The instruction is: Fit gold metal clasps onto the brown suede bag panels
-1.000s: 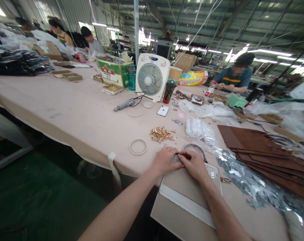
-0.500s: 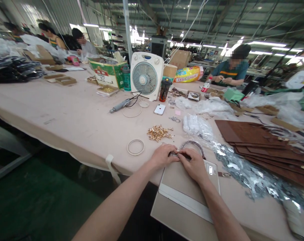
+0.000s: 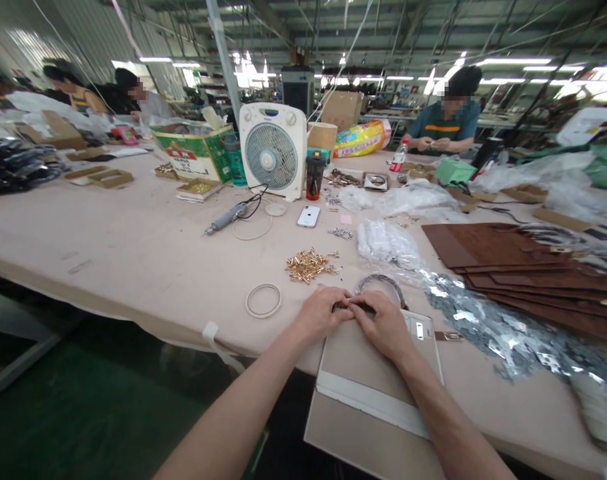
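A flat beige panel [image 3: 368, 363] with a pale strip across it lies at the table's front edge and hangs over it. At its far edge my left hand [image 3: 326, 310] and my right hand [image 3: 381, 323] meet, fingertips pinched together. Whatever small piece they grip is hidden by the fingers. Just beyond them curves a wrapped handle [image 3: 383, 280], joined near the panel's far side. A metal plate [image 3: 419, 331] sits at the panel's right corner, and a brown strap with a buckle [image 3: 449, 337] sticks out there.
Gold-coloured screws [image 3: 308, 265] lie heaped beyond my hands, with a roll of tape [image 3: 263, 301] to the left. Metal plates [image 3: 473, 313] and brown leather pieces [image 3: 513, 260] spread rightward. Farther back stand an electric screwdriver [image 3: 226, 219], a phone [image 3: 308, 216] and a fan [image 3: 273, 153]. A co-worker [image 3: 446, 120] sits opposite.
The view has shifted slightly, so the table's things appear farther left. Both hands stay pinched together at the panel's far edge.
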A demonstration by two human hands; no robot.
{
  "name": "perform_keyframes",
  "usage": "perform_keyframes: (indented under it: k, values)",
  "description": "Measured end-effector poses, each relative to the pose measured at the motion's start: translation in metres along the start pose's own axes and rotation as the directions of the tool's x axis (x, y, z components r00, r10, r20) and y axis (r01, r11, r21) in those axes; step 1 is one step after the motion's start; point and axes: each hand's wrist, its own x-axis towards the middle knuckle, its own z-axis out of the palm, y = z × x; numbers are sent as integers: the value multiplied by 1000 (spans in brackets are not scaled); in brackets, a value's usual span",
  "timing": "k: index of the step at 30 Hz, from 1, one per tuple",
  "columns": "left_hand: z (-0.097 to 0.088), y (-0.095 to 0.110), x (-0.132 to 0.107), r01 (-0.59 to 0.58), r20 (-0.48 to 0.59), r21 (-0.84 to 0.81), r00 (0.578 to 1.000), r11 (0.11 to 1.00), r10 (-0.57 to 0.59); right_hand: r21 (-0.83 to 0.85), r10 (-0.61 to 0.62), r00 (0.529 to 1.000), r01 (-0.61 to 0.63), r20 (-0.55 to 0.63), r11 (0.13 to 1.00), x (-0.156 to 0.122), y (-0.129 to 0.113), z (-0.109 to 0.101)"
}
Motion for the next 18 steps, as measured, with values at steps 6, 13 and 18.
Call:
perform_keyframes:
  k: [6, 13, 18]
  values:
    - [3, -3, -7, -42, -48, 85, 998, 995, 47, -26, -20, 1000, 20, -11, 999, 0, 1, 1]
    - [5, -2, -10, -71, -89, 103, 993, 992, 81, -69, -58, 998, 57, -10, 996, 1, 3, 2]
    - [2, 0, -12, -57, -78, 133, 995, 989, 67, -121, 0, 999, 6, 46, 993, 4, 8, 4]
